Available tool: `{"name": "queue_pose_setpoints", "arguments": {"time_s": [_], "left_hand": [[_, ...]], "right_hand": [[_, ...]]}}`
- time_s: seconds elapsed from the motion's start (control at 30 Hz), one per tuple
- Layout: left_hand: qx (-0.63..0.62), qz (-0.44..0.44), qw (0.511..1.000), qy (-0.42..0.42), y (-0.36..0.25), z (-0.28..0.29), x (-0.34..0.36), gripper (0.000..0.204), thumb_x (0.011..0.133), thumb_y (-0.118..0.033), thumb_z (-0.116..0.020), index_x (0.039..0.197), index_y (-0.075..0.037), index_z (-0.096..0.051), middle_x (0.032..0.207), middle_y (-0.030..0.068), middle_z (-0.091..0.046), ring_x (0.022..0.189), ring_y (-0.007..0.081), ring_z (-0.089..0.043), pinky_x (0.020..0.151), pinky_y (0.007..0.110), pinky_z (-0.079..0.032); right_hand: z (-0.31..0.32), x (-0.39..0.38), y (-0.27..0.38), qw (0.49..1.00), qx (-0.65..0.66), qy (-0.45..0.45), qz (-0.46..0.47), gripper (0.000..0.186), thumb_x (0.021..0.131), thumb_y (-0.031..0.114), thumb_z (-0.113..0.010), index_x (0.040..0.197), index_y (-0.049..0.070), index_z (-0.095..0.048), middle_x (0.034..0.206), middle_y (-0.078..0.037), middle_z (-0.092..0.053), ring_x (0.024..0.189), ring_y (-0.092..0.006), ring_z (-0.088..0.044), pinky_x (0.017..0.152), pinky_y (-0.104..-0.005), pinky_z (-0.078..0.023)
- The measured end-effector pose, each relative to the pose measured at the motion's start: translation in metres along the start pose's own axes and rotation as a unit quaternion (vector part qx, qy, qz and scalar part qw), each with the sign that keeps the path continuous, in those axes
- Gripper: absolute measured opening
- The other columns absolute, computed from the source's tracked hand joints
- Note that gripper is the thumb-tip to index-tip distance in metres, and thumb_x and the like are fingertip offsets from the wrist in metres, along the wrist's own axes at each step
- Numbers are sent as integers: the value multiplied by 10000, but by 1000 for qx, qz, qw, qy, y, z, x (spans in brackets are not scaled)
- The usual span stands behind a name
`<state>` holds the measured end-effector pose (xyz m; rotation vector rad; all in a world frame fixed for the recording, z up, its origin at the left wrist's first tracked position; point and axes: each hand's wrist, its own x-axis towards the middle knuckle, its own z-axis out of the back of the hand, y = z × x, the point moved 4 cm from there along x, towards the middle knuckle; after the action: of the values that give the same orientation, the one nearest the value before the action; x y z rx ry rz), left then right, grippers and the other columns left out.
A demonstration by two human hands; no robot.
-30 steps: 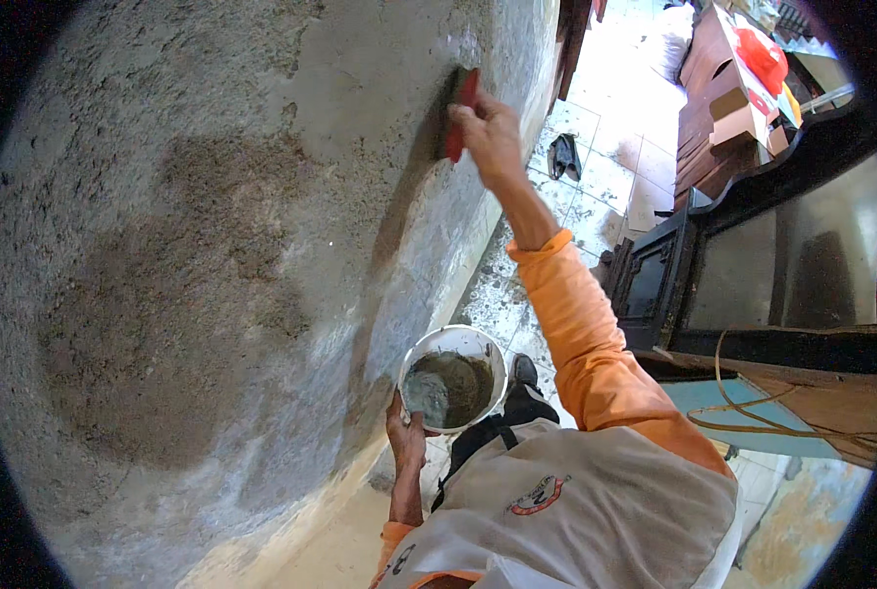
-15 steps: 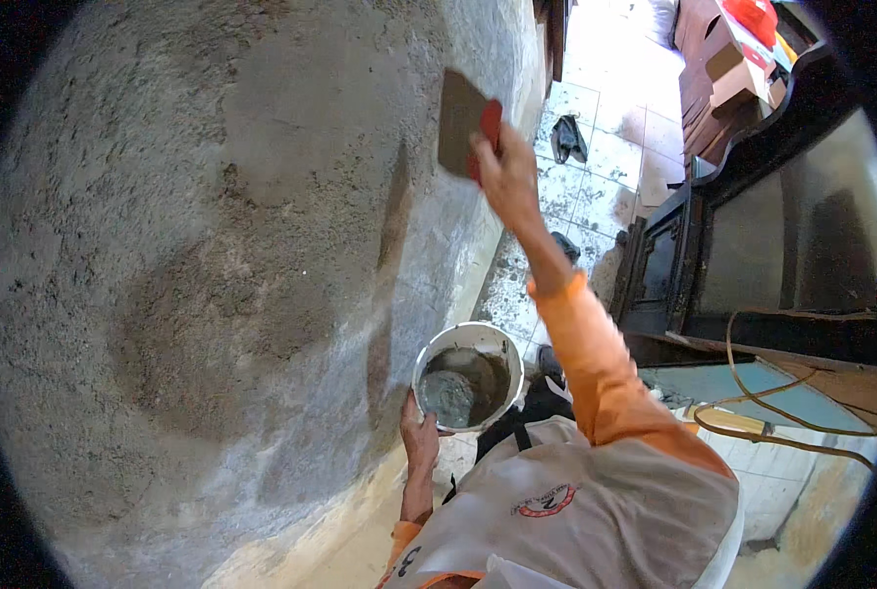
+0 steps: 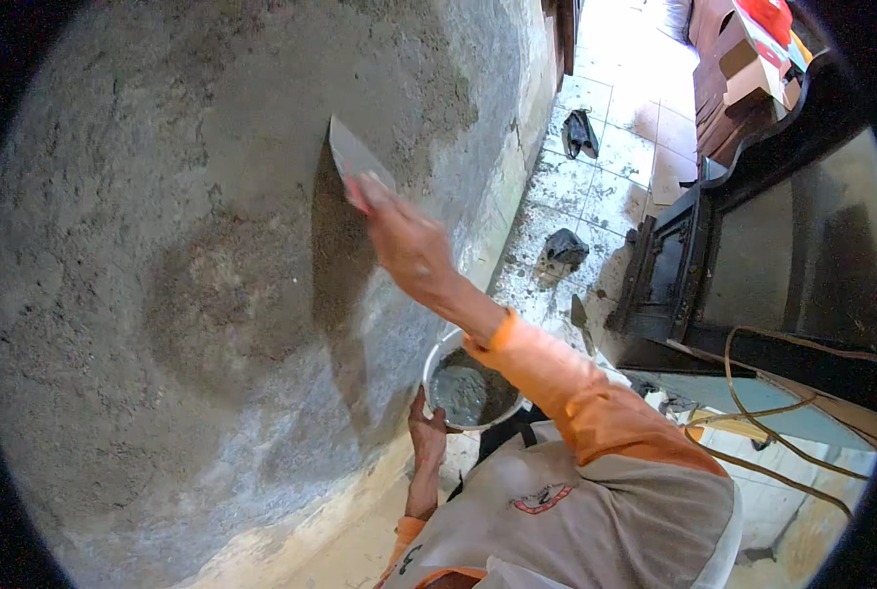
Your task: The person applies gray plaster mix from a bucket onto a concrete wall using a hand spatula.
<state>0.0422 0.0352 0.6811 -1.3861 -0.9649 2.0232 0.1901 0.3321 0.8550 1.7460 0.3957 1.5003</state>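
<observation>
- Right hand: blurred; separate fingers indistinct.
- Trowel, at those fingers: grip mostly covered.
- Left hand: some fingers hidden behind bucket.
- Bucket, right of left fingers: rim part-hidden under right sleeve.
- Cabinet, well right of right fingers: cropped by dark edge.
- Red item, upper right of right fingers: cropped, kind unclear.

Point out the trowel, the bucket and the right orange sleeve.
Trowel (image 3: 358, 157): head view, middle of its blade.
Bucket (image 3: 439, 348): head view, upper-left rim.
Right orange sleeve (image 3: 556, 366): head view, forearm part.
</observation>
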Motion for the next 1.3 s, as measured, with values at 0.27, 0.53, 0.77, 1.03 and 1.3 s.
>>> {"name": "queue_pose_setpoints", "arguments": {"time_s": [0.27,0.53,0.77,1.03,1.3], "left_hand": [[33,0,999,-18,8,-15,0,707,893,61,-548,1585,-44,-450,1527,207,-519,1326,320,-574,1028,408,-541],[86,-22,996,-10,23,-22,2,701,904,25,-564,1590,-37,-436,1466,199,-549,1316,331,-571,1067,411,-514],[79,-28,996,7,21,-25,-5,685,925,36,-550,1594,-34,-420,1446,208,-512,1214,327,-624,811,362,-645],[85,39,996,15,26,-19,1,677,944,38,-566,1599,-38,-414,1448,214,-514,1262,329,-598,828,371,-646],[123,-7,992,18,11,-15,2,715,915,70,-566,1598,-89,-426,1458,184,-490,1231,320,-625,663,350,-697]], "right_hand": [[71,108,-89,999,-8,-50,-12,441,999,20,-604,1426,129,-581,1397,-214,-643,1250,-414,-641,998,-446,-562],[16,140,-136,995,-53,1,89,542,962,15,-636,1482,147,-562,1492,-165,-587,1322,-397,-598,1056,-451,-537],[-10,119,-110,995,-63,-18,75,543,956,34,-587,1488,138,-562,1511,-185,-566,1291,-395,-621,1013,-460,-561],[-18,16,-69,999,-6,38,29,632,906,-7,-632,1517,126,-539,1535,-179,-547,1346,-408,-581,1068,-461,-532],[20,-64,-45,981,-63,181,35,571,942,24,-623,1498,142,-569,1534,-169,-554,1374,-385,-569,1104,-481,-508]]}}
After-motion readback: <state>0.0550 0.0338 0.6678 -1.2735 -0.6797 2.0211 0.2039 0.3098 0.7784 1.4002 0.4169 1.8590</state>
